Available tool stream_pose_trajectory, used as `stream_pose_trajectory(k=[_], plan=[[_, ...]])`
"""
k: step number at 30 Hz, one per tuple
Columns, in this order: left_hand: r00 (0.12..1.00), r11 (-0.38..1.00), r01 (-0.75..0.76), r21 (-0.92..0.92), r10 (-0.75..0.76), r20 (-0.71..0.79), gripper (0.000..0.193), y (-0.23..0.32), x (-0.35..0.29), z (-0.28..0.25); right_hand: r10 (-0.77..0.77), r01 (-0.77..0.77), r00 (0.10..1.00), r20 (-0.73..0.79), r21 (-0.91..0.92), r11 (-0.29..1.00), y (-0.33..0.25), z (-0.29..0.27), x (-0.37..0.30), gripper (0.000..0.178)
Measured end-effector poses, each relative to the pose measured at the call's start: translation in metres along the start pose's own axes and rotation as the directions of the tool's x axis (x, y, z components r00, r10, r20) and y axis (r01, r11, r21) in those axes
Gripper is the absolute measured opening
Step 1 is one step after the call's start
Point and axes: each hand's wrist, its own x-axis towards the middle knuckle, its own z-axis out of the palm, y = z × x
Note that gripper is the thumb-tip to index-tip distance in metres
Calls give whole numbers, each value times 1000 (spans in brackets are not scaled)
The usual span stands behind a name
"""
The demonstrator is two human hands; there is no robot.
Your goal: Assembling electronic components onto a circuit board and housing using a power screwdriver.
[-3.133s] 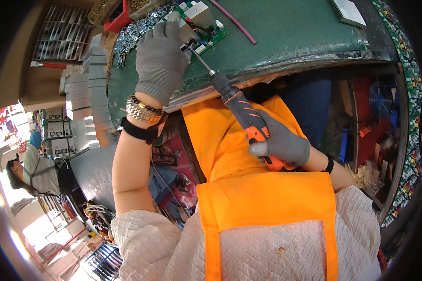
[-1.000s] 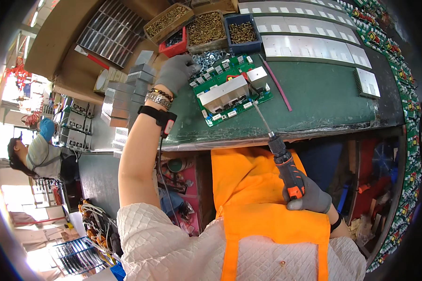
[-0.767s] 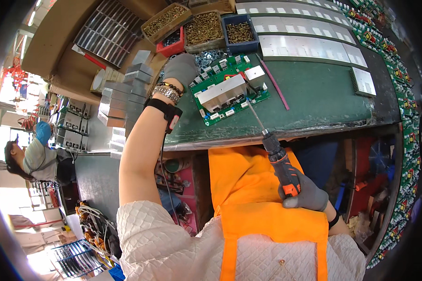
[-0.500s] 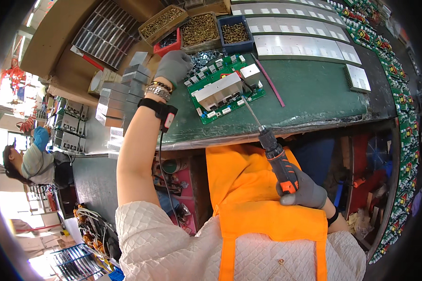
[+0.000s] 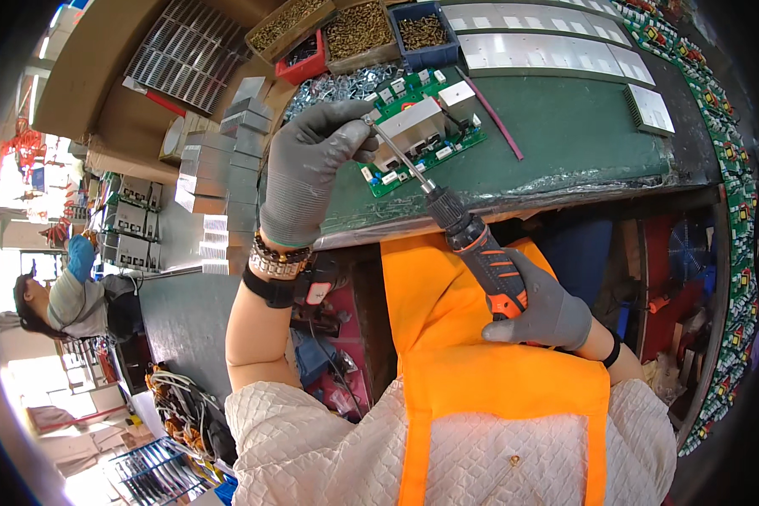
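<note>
My right hand, in a grey glove, grips a black and orange electric screwdriver. Its long bit slants up and left across a green circuit board. At the bit's tip, the thumb and fingers of my grey-gloved left hand are pinched on a small shiny metal piece, too small to name. On the board stand a long silver heat sink and a smaller block. Behind my left hand lies a heap of small metal clips.
Brass-coloured screws fill a blue bin and neighbouring boxes. A red tray sits beside them. Stacked metal blocks stand left. A pink stick and a finned heat sink lie right. Another person sits far left.
My left hand has come back from the clip heap to the screwdriver's tip, fingers pinched. The screwdriver has moved up and left, its bit now meeting those fingers.
</note>
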Motion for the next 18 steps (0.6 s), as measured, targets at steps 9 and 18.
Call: stream_pose_trajectory(k=[9, 18], plan=[[996, 993, -84, 85, 86, -16, 23, -1, -14, 4, -4, 4, 1000, -4, 20, 1000, -2, 8, -8, 87], [736, 441, -573, 691, 649, 195, 25, -10, -22, 7, 98, -179, 961, 258, 312, 933, 12, 0, -17, 92]])
